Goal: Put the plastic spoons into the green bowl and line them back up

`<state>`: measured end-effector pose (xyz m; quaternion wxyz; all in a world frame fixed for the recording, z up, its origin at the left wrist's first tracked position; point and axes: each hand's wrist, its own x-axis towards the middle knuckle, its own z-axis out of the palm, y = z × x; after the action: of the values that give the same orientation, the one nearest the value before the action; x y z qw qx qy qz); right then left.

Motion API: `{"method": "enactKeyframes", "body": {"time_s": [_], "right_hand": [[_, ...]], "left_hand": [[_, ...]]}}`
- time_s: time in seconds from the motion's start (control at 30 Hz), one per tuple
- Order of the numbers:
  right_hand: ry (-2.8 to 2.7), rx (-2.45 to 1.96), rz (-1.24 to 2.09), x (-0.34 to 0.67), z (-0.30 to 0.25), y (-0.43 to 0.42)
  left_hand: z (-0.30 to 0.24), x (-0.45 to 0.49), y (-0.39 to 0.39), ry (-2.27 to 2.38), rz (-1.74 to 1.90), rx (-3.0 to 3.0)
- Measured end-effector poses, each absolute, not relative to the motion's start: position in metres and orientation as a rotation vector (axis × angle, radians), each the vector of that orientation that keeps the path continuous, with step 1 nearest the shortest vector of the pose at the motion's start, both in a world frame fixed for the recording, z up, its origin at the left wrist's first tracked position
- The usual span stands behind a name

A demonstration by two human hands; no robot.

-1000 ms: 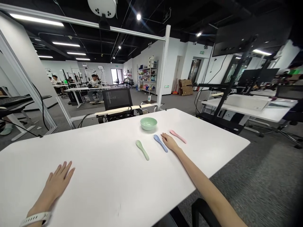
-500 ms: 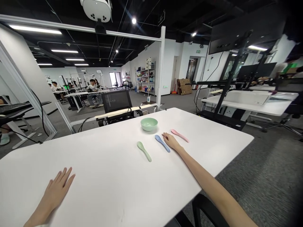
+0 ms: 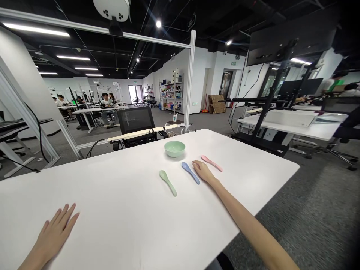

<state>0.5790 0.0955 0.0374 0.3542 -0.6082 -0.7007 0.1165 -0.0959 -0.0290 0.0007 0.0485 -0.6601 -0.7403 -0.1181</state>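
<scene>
On the white table (image 3: 118,210) a green bowl (image 3: 174,149) stands upright. Three spoons lie in a spaced row on the near side of the bowl: a light green spoon (image 3: 168,183), a blue spoon (image 3: 190,173) and a pink spoon (image 3: 212,163). My right hand (image 3: 203,171) rests low over the table between the blue and pink spoons, its fingers loosely bent with nothing visible in them. Far off to the left, my left hand (image 3: 56,228) lies flat, palm down, fingers spread and touching only the table.
An aluminium frame (image 3: 190,82) rises behind the table, with an office chair (image 3: 136,120) beyond it. To the right stand a black monitor stand (image 3: 267,108) and another white desk (image 3: 323,129). People sit at desks in the left background.
The view has shifted slightly, so the table and its things appear a little further left and lower. Against the spoons, my right hand has edged slightly away from the blue one.
</scene>
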Motion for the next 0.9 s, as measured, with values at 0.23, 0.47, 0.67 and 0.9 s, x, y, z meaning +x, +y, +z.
{"method": "enactKeyframes", "body": {"time_s": [0.23,0.47,0.67,0.9], "right_hand": [[-1.708,-1.719,0.279,0.557,0.048,0.062],[-1.718,-1.674,0.188,0.549,0.047,0.059],[-1.719,-1.669,0.044,0.557,0.100,0.100],[-1.852,-1.914,-0.026,0.516,0.157,0.169]], "left_hand": [[0.007,-0.104,-0.028,-2.265,-0.084,-2.086],[0.010,-0.097,-0.030,-2.199,-0.020,-2.063],[-0.008,-0.118,-0.026,-2.016,0.192,-2.072],[-0.026,-0.121,-0.025,-2.053,0.075,-2.064]]}}
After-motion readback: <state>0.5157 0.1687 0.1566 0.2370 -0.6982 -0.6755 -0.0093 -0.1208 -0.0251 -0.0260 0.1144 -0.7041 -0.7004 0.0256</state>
